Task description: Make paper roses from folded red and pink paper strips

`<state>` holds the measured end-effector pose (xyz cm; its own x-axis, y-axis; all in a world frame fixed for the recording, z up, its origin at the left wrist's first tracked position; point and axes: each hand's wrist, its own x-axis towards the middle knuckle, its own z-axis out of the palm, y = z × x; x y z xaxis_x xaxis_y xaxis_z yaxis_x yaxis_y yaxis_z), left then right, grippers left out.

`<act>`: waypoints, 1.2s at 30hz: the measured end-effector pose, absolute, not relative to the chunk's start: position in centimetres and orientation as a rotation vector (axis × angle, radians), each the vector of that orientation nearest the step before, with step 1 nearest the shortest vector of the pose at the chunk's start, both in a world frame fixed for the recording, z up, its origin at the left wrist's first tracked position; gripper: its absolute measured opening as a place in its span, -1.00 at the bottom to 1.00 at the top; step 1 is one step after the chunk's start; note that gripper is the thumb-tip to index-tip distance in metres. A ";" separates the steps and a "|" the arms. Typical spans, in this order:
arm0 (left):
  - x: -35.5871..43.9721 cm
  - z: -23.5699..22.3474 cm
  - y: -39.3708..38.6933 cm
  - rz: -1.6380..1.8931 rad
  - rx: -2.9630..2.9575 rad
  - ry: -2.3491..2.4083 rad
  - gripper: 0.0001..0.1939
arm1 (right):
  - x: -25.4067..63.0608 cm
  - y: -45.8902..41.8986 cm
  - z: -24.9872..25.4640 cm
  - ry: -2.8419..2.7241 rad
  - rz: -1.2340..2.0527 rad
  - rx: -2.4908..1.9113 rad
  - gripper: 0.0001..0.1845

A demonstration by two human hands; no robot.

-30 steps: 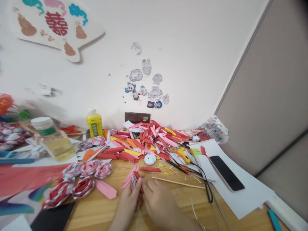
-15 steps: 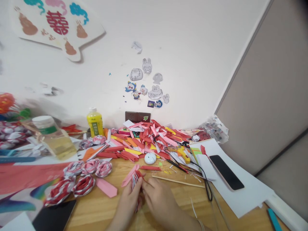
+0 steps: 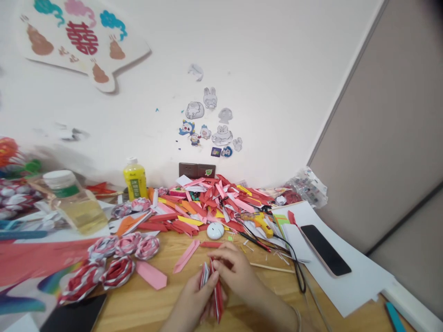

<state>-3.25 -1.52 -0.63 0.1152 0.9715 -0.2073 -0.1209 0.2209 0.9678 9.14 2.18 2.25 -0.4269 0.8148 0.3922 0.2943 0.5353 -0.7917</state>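
Observation:
Low in the middle of the head view, my left hand [image 3: 192,295] is closed around a small bundle of folded paper with red and white edges. A red folded paper strip [image 3: 218,299] stands upright out of the bundle, its layers showing white lines. My right hand [image 3: 238,269] pinches this strip's upper end between thumb and fingers. Just beyond my hands lie a pink folded strip [image 3: 187,256] and a red strip [image 3: 212,244]. To the left is a flat pink pointed strip [image 3: 151,275]. The bundle's lower part is partly hidden by my fingers.
A heap of folded paper [image 3: 214,198] lines the wall. Twisted paper flowers [image 3: 117,272] sit left, near a jar [image 3: 81,210] and yellow bottle [image 3: 135,179]. A white round case [image 3: 215,230], yellow glue gun [image 3: 263,224], cable and phone [image 3: 326,250] lie beyond and right.
My hands have shifted slightly right, and the bundle has turned so the red strip stands upright with its edge toward me. My right hand has rotated and moved up to the strip's top.

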 end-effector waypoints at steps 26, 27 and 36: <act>-3.3 -1.6 -1.3 0.998 0.903 1.104 -0.39 | 8.7 3.2 1.3 -1.810 1.216 -0.984 -0.63; -3.3 -1.6 -1.3 1.019 0.899 1.100 -0.39 | 8.7 3.4 1.4 -1.821 1.187 -0.987 -0.64; -3.5 -1.7 -0.5 1.195 0.769 1.106 -0.42 | 4.4 8.6 3.9 -2.082 0.827 -1.039 -0.76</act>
<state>-3.54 -0.52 -1.66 -0.0035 0.9682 -0.2501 -0.3240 0.2355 0.9163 4.44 8.65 3.91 -0.4669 0.8409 0.2737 0.4241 0.4845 -0.7651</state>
